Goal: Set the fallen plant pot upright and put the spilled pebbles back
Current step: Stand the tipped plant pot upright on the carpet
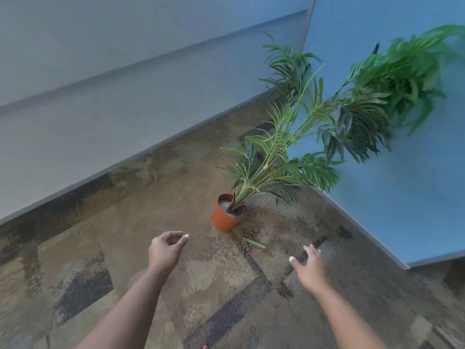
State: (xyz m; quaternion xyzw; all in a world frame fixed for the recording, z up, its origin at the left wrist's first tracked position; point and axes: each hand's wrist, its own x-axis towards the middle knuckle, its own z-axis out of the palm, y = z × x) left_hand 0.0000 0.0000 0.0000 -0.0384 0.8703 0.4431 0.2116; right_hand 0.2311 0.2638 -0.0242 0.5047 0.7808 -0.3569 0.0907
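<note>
An orange plant pot (224,217) stands on the carpet, tilted to the right, with a tall green palm-like plant (314,127) leaning toward the blue wall. Some brown pebbles lie inside the pot at its right rim. More spilled pebbles (247,239) are scattered on the carpet just in front of the pot, next to a fallen green leaf (254,243). My left hand (166,250) hovers left of and nearer than the pot, fingers loosely curled, holding nothing. My right hand (310,268) is spread open to the right of the pebbles, apart from them.
A grey panelled wall (125,84) runs along the left and a blue wall (390,185) along the right; they meet in a corner behind the plant. Patterned brown carpet (151,285) covers the floor.
</note>
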